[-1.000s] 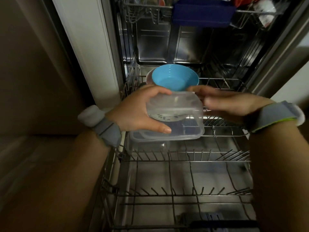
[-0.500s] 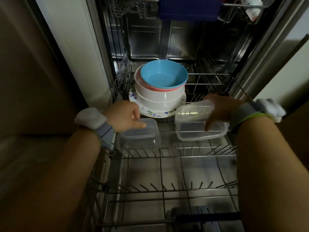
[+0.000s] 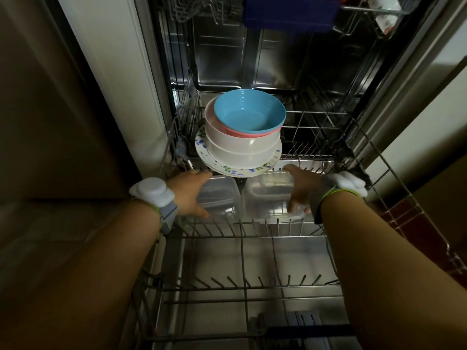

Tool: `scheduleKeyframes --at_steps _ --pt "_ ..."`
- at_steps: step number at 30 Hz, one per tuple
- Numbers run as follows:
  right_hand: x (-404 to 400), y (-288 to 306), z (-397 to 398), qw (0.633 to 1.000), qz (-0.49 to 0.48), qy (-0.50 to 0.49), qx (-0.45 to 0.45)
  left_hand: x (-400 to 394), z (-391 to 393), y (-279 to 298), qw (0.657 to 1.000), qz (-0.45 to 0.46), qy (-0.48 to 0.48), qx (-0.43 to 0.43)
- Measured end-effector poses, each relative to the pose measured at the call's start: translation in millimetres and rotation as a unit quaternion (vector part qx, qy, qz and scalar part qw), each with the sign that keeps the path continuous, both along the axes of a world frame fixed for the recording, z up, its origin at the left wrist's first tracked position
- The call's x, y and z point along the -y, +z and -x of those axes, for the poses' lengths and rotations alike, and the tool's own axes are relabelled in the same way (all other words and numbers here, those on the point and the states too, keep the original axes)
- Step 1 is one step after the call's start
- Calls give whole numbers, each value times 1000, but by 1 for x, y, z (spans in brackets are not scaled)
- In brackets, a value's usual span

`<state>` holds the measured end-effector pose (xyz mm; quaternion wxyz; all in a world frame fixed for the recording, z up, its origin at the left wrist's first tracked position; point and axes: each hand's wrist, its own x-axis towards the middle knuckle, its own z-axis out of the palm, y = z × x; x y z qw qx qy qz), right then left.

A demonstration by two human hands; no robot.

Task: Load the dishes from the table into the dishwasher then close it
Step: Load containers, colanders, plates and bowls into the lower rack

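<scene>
Two clear plastic containers sit side by side on the pulled-out lower rack point(image 3: 242, 238) of the open dishwasher. My left hand point(image 3: 190, 193) holds the left container point(image 3: 222, 195) by its left side, fingers over the far edge and thumb at the near edge. In the same way, my right hand point(image 3: 302, 190) grips the right container point(image 3: 265, 198) from its right side. Just behind them stands a stack: a blue bowl point(image 3: 250, 112) on a pink one, white bowls point(image 3: 240, 150) beneath, and a floral plate point(image 3: 228, 170) at the bottom.
The upper rack overhead carries a dark blue container point(image 3: 288, 11) and a white item point(image 3: 384, 11). The near half of the lower rack shows bare tines point(image 3: 252, 281). A white cabinet panel point(image 3: 121, 72) stands left; a red tiled floor point(image 3: 414, 223) lies right.
Both hands held one stack of containers, then split it. The right container has come down from a tilt onto the rack beside the left one, and the left hand now spans its container.
</scene>
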<state>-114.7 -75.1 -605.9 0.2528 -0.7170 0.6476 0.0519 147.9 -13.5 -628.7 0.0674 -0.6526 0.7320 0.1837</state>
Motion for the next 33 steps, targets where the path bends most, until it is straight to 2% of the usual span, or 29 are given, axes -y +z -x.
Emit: scheduleKeyframes --at_steps 6,11,13,15,17,19,20,21,23,25,26,33 --pt "3 0 0 999 -38 16 -33 -1 2 3 1000 -5 -29 -3" --pt "2 5 2 993 -60 38 -94 1 3 4 999 -5 -33 -5" --pt "1 8 0 990 -44 40 -127 -1 3 5 1000 -14 -21 -9" --pt "2 21 -3 989 28 25 -141 -2 3 9 1000 -20 -4 -16" --pt "9 40 -8 981 179 -17 -76 0 4 14 1000 -6 -1 -15" --pt "11 52 -18 942 331 -41 50 2 5 19 998 51 1 -24" --pt "9 54 -25 920 377 -18 105 3 5 22 995 89 12 -37" --pt "7 53 -33 911 390 25 134 4 6 23 990 129 27 -57" --pt "3 43 -47 927 334 107 130 5 8 25 972 203 51 -102" --pt "2 35 -51 954 256 124 94 4 15 25 958 248 48 -132" --pt "4 34 -51 956 250 119 93 4 17 25 955 258 38 -140" --pt "15 33 -46 919 373 72 105 2 28 24 949 257 -8 -182"
